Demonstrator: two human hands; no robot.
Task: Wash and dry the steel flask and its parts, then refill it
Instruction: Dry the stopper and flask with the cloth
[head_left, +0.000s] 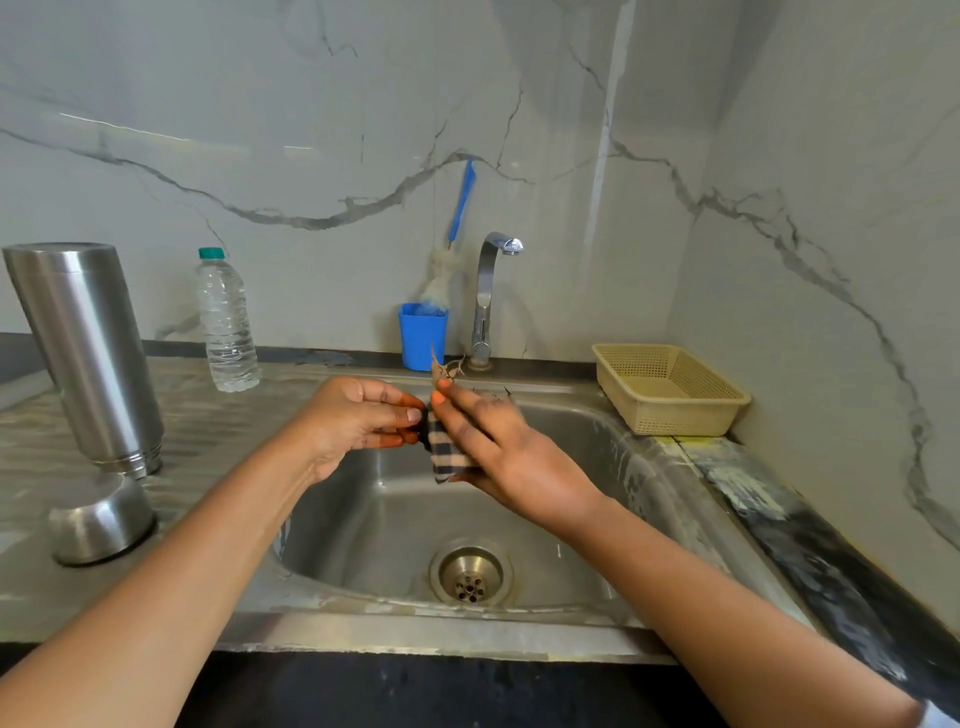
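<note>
Well, over the sink (363, 519) the drying is calling for the checked cloth (447, 460) to be rubbed right round whatever it is wrapping, possibly a small flask part. The left hand (363, 421) and right hand (498, 441) are both pinching it, fingers narrow. The steel flask (88, 353) is standing inverted at left, its cup (101, 519) beside it.

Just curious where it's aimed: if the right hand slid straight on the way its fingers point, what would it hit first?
Likely the fingertips of the left hand, just ahead across the checked cloth both hands hold; depth is unclear.
</note>
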